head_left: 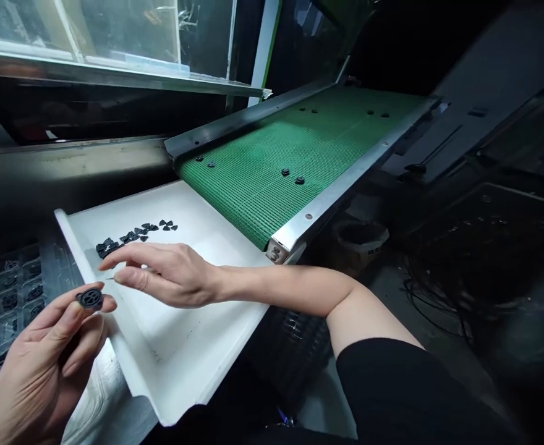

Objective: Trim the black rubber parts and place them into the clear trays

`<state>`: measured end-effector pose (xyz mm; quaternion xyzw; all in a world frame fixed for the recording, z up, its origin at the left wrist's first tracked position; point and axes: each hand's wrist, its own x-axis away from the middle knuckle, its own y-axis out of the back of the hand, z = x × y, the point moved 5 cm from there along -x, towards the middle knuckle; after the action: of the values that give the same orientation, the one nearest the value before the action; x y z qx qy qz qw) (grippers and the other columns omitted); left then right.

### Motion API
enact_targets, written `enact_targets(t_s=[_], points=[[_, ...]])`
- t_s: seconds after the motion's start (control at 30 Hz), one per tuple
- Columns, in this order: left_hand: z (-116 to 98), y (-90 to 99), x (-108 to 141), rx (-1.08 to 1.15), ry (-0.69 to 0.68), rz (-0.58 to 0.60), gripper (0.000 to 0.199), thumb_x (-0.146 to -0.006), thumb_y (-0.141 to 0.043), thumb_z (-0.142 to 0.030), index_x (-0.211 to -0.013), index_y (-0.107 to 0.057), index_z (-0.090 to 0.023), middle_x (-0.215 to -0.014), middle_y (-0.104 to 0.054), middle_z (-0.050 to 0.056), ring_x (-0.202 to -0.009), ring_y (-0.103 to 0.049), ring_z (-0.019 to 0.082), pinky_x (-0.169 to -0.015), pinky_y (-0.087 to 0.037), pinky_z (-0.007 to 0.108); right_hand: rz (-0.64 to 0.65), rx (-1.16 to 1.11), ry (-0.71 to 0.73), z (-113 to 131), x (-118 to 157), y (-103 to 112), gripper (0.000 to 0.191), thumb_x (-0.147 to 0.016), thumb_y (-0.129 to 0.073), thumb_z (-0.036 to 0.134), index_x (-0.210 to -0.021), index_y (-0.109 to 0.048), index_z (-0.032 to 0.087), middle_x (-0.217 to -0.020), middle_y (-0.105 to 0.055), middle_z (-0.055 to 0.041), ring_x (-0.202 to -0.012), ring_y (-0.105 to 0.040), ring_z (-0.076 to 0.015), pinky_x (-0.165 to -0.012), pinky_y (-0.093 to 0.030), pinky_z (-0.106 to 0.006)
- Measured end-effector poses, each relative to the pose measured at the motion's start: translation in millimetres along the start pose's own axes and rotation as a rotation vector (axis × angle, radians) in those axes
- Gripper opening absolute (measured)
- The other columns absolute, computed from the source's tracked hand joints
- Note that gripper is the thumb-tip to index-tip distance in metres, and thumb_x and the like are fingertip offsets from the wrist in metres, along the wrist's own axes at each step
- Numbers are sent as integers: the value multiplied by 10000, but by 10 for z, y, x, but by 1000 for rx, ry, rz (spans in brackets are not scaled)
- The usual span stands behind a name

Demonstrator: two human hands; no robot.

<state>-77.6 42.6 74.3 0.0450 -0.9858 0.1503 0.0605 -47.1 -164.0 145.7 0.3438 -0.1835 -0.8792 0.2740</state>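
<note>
Between the thumb and fingers of my left hand [52, 361] is a round black part [90, 298] with openings in its face, held at the left edge of a white tray [193, 334]. My right hand [161, 274] reaches over the tray, just right of that part. Its thumb and index finger are close together at a small thin item, too small to make out. Beyond my right fingers, a cluster of small black pieces [135, 235] lies on the tray.
A green conveyor belt [253, 179] with metal side rails carries several small black parts and ends above the tray. Clear plastic trays [12, 290] with black parts sit at the left. A bucket [360, 238] stands below the belt's right side.
</note>
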Motion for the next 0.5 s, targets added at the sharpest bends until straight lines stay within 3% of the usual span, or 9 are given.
enact_targets(t_s=[0.07,0.2,0.33,0.5], points=[[-36,-40,7,-18,0,11,603,-598,-1134,-596,-1038,-891,-263,-902,-787,-12,-422,-359,-40,-410,-386,115,28,31,-20,-34,-8,-42,354,-1255,-503,432,-1408,-655,151,-1457,-756,-128,-1252,-722,-208,-1116,-531,-328],[-148,-180,67,-92,19,12,326,-679,-1040,-578,-885,-887,-376,-840,-793,-54,-423,-295,0,-373,-360,205,18,53,-58,-59,-12,-61,300,-1227,-587,444,-1404,-659,212,-1352,-794,-59,-1100,-740,-166,-1003,-546,-271],[-209,-239,108,-145,-4,-10,278,-617,-998,-612,-838,-902,-475,-828,-842,-58,-411,-274,35,-370,-293,267,47,100,-79,-15,16,-47,417,-1243,-521,528,-1483,-648,210,-1497,-759,-92,-1252,-749,-203,-1081,-537,-290],[-140,-200,104,-102,30,-1,346,-565,-1032,-609,-866,-926,-475,-791,-841,1,-417,-271,36,-376,-300,256,57,170,-53,9,52,-111,522,-1266,-440,549,-1599,-626,192,-1544,-748,-109,-1354,-741,-213,-1063,-533,-288]])
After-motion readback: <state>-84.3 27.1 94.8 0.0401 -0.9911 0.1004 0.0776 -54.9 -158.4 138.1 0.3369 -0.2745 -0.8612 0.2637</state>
